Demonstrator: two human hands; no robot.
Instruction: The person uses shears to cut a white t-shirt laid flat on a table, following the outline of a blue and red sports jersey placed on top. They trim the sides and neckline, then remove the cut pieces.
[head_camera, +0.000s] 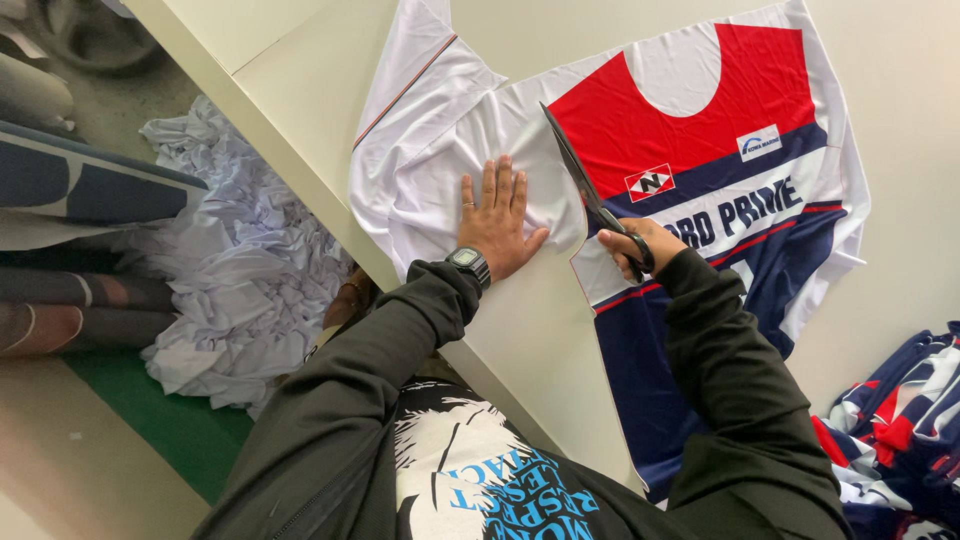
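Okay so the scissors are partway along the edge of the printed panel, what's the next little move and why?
Probably close the scissors and slide them forward along the red panel's edge. The right hand holds them open partway up the printed fabric, uncut edge lies ahead of the tips, and the left hand presses the white fabric flat.

The right hand (630, 248) hides the scissors' (585, 185) handles, and the picture's right edge cuts off the fabric pile (900, 430).

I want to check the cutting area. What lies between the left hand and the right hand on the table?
In the head view, between the left hand and the right hand lies white fabric, crossed by the scissors blades.
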